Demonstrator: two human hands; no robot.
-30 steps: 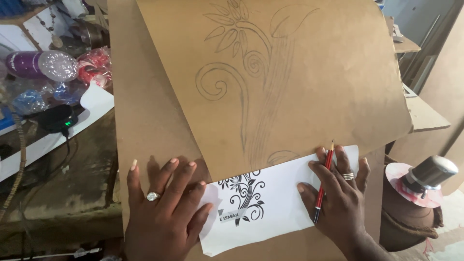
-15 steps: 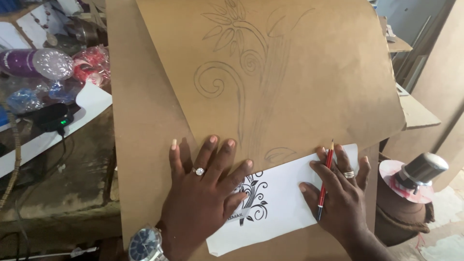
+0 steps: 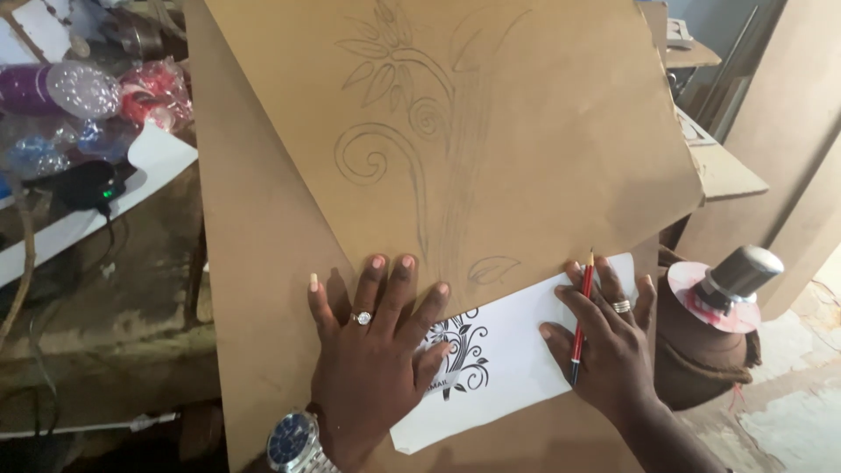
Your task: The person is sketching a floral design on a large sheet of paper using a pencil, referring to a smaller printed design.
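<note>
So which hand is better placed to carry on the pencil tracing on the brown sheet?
Probably the right hand: it already holds the red pencil and rests at the lower edge of the brown sheet, on the white printed paper. The left hand lies flat, fingers spread, pressing both sheets down.

Worn dusty desk (image 3: 114, 289) on the left, cracked pale floor (image 3: 788, 412) bottom right, brown boards (image 3: 788, 131) leaning behind

White sheet (image 3: 517, 368) partly under brown paper (image 3: 491, 131), floral print (image 3: 460, 350) half covered by left hand (image 3: 372, 359)
</note>
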